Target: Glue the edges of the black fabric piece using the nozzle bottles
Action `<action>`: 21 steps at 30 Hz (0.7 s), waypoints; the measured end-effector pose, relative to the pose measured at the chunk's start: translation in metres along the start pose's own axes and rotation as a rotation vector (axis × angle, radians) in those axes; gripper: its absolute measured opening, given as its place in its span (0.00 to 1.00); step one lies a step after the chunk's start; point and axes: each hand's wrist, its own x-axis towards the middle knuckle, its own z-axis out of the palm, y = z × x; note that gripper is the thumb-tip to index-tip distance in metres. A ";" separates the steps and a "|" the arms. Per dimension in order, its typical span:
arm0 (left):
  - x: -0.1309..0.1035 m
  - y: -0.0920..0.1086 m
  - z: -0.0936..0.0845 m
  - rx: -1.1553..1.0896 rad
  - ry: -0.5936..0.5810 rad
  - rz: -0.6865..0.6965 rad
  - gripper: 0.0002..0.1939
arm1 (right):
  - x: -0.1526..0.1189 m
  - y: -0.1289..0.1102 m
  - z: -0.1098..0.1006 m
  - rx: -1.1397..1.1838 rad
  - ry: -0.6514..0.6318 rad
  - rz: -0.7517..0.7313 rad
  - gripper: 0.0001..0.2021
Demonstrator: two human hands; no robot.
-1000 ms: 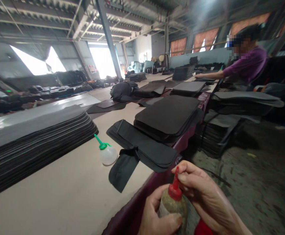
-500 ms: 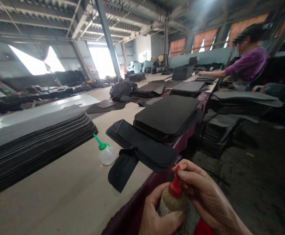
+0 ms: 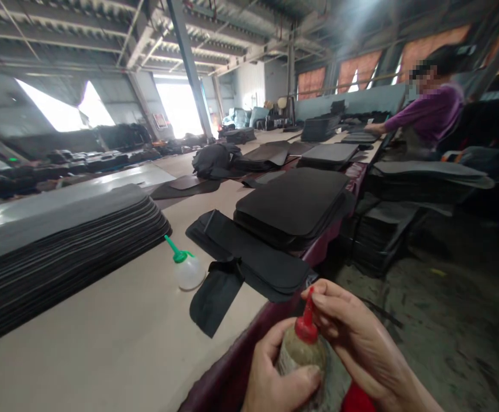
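Note:
A squeeze bottle [image 3: 294, 356] with a worn label and a red nozzle cap [image 3: 306, 329] is upright at the lower right, just off the table's edge. My left hand [image 3: 273, 372] is wrapped round its body, thumb across the front. At the tip of the red nozzle, my right hand [image 3: 352, 326] is closed in a pinch; whether a small piece is between the fingertips, I cannot tell. On the table, a clear round bottle with a green spout [image 3: 188, 272] leans beside dark cut pieces [image 3: 217, 300], and a longer dark stack [image 3: 253, 254] lies behind them.
Stacked dark sheets [image 3: 73, 246] fill the table's left side, and another stack [image 3: 292, 200] lies ahead. Maroon cloth [image 3: 228, 366] hangs over the table edge. More bundles [image 3: 382, 229] rest right of the table. A co-worker in purple [image 3: 430, 117] works farther along.
My hands stay on the bottle and nozzle with only a slight shift of the right fingers. The co-worker's hand has drawn back a little to the right.

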 end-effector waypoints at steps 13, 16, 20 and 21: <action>0.000 0.008 0.001 0.153 0.036 -0.015 0.31 | -0.004 0.004 -0.003 0.051 -0.035 -0.001 0.14; 0.000 0.015 0.009 0.174 0.080 -0.005 0.29 | -0.004 0.002 -0.002 0.035 -0.012 -0.016 0.15; 0.000 0.020 0.018 0.251 0.141 -0.012 0.28 | -0.004 0.003 -0.004 0.082 0.013 -0.017 0.16; 0.000 0.020 0.018 0.253 0.133 -0.015 0.28 | -0.004 0.005 -0.004 0.089 0.009 -0.014 0.16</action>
